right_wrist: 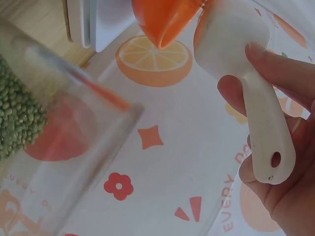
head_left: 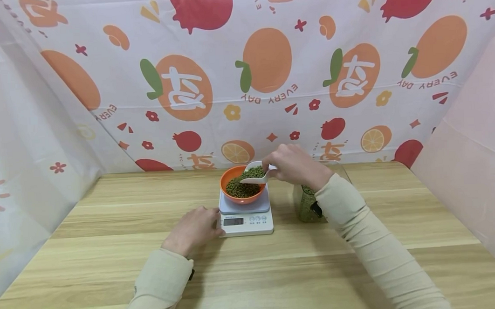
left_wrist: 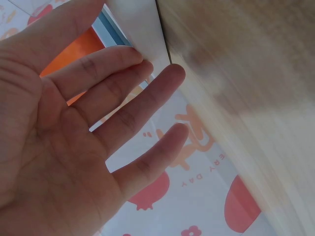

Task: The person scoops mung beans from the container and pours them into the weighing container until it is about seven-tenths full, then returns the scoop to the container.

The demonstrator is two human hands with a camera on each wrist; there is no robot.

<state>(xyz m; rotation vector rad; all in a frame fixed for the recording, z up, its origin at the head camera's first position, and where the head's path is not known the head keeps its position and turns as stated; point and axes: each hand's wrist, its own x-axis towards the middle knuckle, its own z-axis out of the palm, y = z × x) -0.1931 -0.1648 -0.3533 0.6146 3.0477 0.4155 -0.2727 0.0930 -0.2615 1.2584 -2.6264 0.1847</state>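
A white kitchen scale (head_left: 255,229) bears an orange bowl (head_left: 242,201) with green mung beans (head_left: 236,188) in it. My right hand (head_left: 295,165) grips the handle of a white scoop (right_wrist: 268,130), thumb and fingers about it. The scoop's head is over the bowl's right side, with beans in it; whether it touches the beans below cannot be told. At the scale's left side, my left hand (head_left: 196,228) rests its fingertips by the casing. Its fingers (left_wrist: 130,115) are spread and loosely straight in the left wrist view, holding nothing.
Right of the scale stands a clear container (head_left: 310,212) of mung beans, partly hidden by my right forearm. A fruit-print curtain (head_left: 237,122) hangs at the back edge of the wooden table (head_left: 254,275), with pale sheets at both sides.
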